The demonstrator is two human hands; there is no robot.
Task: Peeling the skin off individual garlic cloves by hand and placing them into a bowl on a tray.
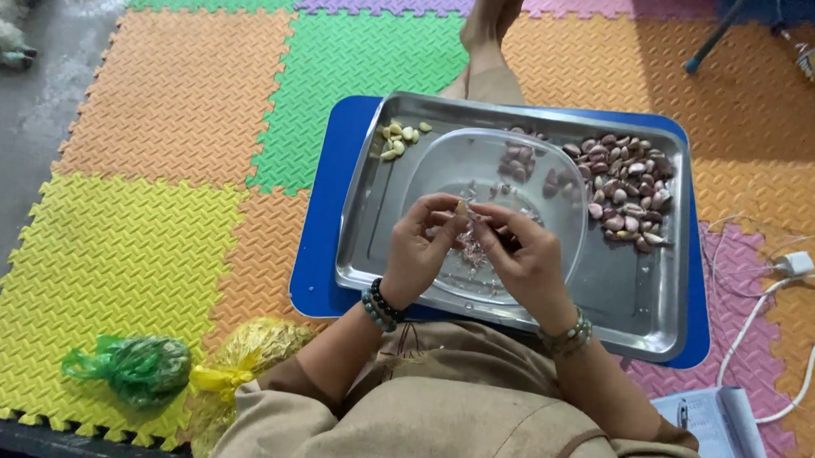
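My left hand and my right hand meet over a clear plastic bowl and pinch one garlic clove between their fingertips. Thin pinkish skins lie in the bowl under my fingers. The bowl rests in a steel tray on a blue board. A heap of unpeeled purple cloves fills the tray's far right. A few peeled pale cloves sit in its far left corner.
Coloured foam mats cover the floor. A green bag and a yellow bag lie at my left. White cables and a plug and a small booklet lie right. My bare foot stretches beyond the tray.
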